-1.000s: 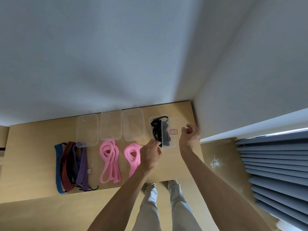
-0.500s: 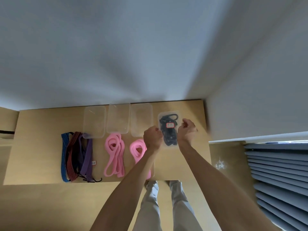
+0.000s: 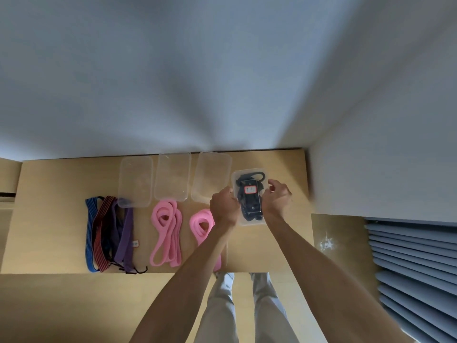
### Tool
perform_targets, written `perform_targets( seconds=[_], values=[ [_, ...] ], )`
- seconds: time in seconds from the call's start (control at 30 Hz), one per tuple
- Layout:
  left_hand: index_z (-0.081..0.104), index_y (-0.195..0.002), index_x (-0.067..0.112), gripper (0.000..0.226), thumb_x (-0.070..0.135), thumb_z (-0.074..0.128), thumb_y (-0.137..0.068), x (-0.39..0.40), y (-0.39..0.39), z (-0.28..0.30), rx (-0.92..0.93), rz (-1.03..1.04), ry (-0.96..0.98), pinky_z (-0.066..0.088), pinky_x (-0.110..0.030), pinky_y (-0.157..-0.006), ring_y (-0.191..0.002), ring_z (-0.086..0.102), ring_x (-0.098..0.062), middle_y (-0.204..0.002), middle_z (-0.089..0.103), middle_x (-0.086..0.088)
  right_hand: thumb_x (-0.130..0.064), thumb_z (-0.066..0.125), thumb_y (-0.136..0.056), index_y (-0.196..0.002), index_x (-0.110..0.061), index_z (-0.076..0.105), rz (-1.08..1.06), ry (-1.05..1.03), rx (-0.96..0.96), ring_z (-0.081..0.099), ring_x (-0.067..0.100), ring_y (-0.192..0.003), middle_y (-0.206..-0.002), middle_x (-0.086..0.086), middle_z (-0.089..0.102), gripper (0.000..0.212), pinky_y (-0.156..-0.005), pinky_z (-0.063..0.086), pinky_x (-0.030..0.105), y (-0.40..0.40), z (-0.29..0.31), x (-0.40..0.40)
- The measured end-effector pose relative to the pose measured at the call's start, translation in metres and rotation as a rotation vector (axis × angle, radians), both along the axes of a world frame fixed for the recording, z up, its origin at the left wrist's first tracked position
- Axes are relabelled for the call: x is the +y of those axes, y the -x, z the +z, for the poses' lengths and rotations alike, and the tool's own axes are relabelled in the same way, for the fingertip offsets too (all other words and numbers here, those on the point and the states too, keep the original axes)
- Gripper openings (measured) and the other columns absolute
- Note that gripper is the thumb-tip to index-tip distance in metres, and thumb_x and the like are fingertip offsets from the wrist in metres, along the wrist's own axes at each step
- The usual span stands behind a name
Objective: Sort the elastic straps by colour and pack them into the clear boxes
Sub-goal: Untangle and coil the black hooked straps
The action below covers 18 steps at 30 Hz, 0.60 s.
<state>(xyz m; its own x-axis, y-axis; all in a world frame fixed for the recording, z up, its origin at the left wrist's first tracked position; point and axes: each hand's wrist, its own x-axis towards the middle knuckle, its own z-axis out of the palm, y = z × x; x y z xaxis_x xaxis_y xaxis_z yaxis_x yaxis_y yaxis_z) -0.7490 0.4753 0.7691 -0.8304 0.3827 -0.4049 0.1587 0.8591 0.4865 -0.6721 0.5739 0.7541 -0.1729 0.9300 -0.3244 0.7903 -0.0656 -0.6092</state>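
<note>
Hands flanked the lidded clear plastic box of black straps (image 3: pixel 249 196) at centre right; left hand (image 3: pixel 223 206) gripped its edge, right hand (image 3: pixel 278 198) curled around the other, apparently pressing the lid shut.

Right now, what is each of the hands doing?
Left hand: fingers curled on the left edge of the lidded box of black straps.
Right hand: fingers curled on its right edge.

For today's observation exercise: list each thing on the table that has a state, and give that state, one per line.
Rightmost clear box: lidded, black straps inside.
Three other clear boxes: empty.
Pink straps: unpacked, on the table.
Blue, red and purple straps: unpacked, bunched together.
Left hand: gripping the lidded box's left edge.
Right hand: fingers curled at its right edge.
</note>
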Motion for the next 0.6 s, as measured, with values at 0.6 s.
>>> perform_targets(
  seconds=[0.6],
  values=[
    [0.070,-0.095,-0.002,0.021,0.018,0.064,-0.096,-0.003,-0.003,-0.001,-0.126,0.015,-0.076,0.057,-0.038,-0.074,-0.083,0.070,-0.028,-0.094,0.075,-0.011,-0.007,0.057,-0.088,-0.113,-0.013,0.069,0.036,0.185,-0.118,0.064,0.029,-0.094,-0.105,0.011,0.072,0.029,-0.074,0.050,0.031,-0.008,0.012,0.009]
  ],
)
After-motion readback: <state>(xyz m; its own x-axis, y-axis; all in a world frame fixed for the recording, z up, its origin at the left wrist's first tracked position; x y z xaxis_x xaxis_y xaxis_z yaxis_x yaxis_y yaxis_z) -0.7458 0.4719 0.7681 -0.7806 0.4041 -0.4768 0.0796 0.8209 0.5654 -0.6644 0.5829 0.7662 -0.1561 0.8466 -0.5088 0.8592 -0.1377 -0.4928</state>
